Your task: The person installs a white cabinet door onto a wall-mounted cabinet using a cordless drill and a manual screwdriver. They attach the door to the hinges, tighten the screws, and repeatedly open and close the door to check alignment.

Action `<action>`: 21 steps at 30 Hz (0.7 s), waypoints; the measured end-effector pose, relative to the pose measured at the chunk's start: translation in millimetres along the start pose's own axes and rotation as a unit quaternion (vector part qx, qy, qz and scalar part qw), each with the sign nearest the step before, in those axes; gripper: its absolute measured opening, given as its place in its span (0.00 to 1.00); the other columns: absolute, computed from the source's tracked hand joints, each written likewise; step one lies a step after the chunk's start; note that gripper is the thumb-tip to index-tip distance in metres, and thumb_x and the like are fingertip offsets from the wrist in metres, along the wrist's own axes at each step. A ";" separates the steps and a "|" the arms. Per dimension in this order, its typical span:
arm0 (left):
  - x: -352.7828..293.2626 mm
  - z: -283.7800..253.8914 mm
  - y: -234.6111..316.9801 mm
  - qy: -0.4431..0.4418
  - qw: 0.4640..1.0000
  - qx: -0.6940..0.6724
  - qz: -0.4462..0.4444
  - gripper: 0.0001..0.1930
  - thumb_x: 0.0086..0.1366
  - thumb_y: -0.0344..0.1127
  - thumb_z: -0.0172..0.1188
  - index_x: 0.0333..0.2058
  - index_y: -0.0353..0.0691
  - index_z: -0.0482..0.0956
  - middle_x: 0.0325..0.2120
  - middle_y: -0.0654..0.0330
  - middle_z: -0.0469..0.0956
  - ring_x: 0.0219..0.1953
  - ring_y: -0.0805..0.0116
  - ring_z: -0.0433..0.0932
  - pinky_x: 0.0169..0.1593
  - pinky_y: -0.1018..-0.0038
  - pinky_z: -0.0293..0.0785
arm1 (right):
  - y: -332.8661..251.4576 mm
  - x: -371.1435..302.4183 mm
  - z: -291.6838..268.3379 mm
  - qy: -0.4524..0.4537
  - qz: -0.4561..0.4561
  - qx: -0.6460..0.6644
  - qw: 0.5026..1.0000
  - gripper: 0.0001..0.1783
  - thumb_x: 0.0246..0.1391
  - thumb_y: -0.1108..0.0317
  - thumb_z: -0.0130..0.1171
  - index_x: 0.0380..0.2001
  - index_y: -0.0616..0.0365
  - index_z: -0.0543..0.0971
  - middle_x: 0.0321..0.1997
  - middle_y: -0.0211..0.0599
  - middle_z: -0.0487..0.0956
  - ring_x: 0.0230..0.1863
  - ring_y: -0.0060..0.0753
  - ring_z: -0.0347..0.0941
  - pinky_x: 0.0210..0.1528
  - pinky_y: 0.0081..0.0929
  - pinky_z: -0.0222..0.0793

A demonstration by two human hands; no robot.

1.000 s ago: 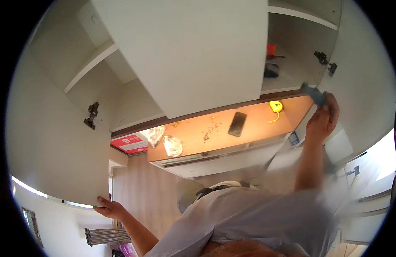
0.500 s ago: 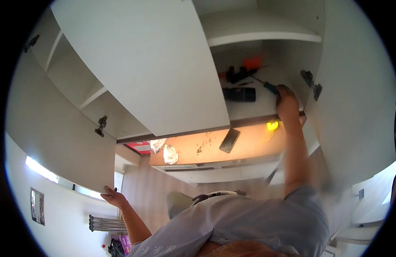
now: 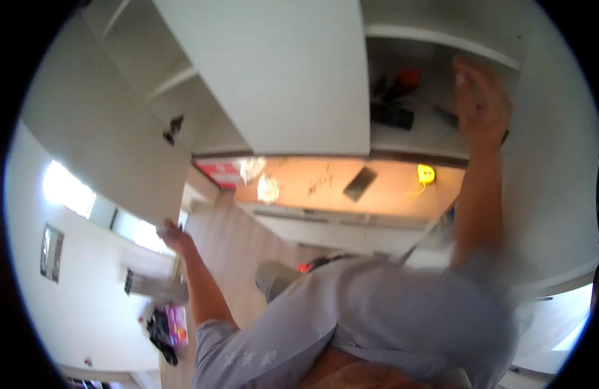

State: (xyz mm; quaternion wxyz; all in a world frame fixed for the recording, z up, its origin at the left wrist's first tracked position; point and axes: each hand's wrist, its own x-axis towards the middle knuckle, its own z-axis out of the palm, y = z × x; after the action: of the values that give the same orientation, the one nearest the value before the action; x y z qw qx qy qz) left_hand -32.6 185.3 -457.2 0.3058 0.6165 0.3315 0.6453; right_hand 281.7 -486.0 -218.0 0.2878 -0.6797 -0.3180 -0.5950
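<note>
My left hand [image 3: 172,235] grips the lower edge of an open white cabinet door [image 3: 98,129] at the left. Blurred by motion, my right hand [image 3: 481,97] is raised inside the open upper cabinet, over its white shelf [image 3: 416,139]. A slim dark tool [image 3: 447,117] lies on the shelf just left of that hand, and whether the fingers still touch it is unclear. Black and orange tools [image 3: 393,97] lie further left on the same shelf. Another white door [image 3: 280,71] hangs between the two compartments.
Below the cabinet, a lit wooden counter [image 3: 390,194] carries a yellow tape measure [image 3: 426,173], a black phone [image 3: 359,183], a clear plastic bag [image 3: 268,188] and a red box [image 3: 220,174]. Wooden floor [image 3: 228,246] and a bright window [image 3: 69,191] are at the left.
My right hand rose from the counter's right end, carrying a slim tool, up into the cabinet shelf. The view tilted with it. My left hand stayed on the door edge.
</note>
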 end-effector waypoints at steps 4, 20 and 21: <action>-24.8 18.3 70.7 -0.007 0.997 0.072 -0.024 0.26 0.74 0.48 0.56 0.54 0.27 0.67 0.47 0.39 0.77 0.44 0.51 0.82 0.41 0.59 0.81 | -10.5 10.4 24.3 -0.062 0.068 0.121 0.988 0.13 0.64 0.61 0.62 0.50 0.50 0.84 0.49 0.34 0.84 0.48 0.29 0.81 0.51 0.27 0.78; -28.1 21.5 53.8 0.058 0.980 0.160 0.106 0.19 0.66 0.50 0.64 0.37 0.39 0.70 0.25 0.44 0.79 0.31 0.34 0.79 0.33 0.49 0.75 | -52.9 -66.7 107.8 -0.370 0.322 0.182 0.852 0.22 0.67 0.57 0.60 0.56 0.61 0.74 0.47 0.35 0.80 0.45 0.28 0.75 0.50 0.29 0.73; -27.7 20.2 54.2 0.057 0.978 0.167 0.110 0.20 0.66 0.51 0.63 0.38 0.40 0.70 0.27 0.43 0.80 0.32 0.34 0.79 0.33 0.48 0.75 | -54.1 -67.6 108.3 -0.370 0.315 0.165 0.858 0.22 0.67 0.56 0.59 0.56 0.61 0.74 0.47 0.35 0.79 0.45 0.28 0.75 0.50 0.29 0.73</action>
State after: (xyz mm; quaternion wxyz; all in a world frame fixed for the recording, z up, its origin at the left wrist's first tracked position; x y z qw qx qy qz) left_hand -10.3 131.9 -429.6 0.1065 0.6535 0.3819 0.6448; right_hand 301.5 -374.5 -298.1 0.4287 -0.8562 -0.2640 -0.1160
